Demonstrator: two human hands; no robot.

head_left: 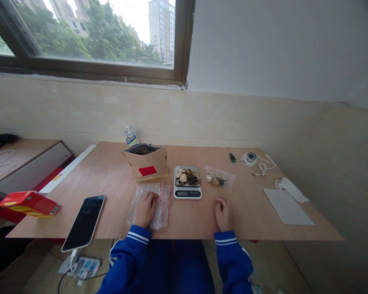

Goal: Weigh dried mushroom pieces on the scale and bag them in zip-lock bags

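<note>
My left hand (146, 209) lies flat, fingers out, on a stack of clear zip bags with red seals (162, 202) near the table's front edge. My right hand (223, 213) rests on the bare wood to the right, fingers loosely curled, nothing visible in it. Between and just beyond the hands stands a small digital scale (187, 192) with several pale and dark shell-like pieces (187, 177) on its pan. A clear bag (220, 179) holding a few similar pieces lies right of the scale. An open brown paper pouch with a red label (147, 163) stands behind my left hand.
A phone (85, 221) overhangs the wooden table (110, 171) at the front left, with a red box (29, 203) beyond it. A water bottle (130, 135) stands at the back. On the right lie a round white device (249, 158), a white cable (263, 168), a grey sheet (286, 206).
</note>
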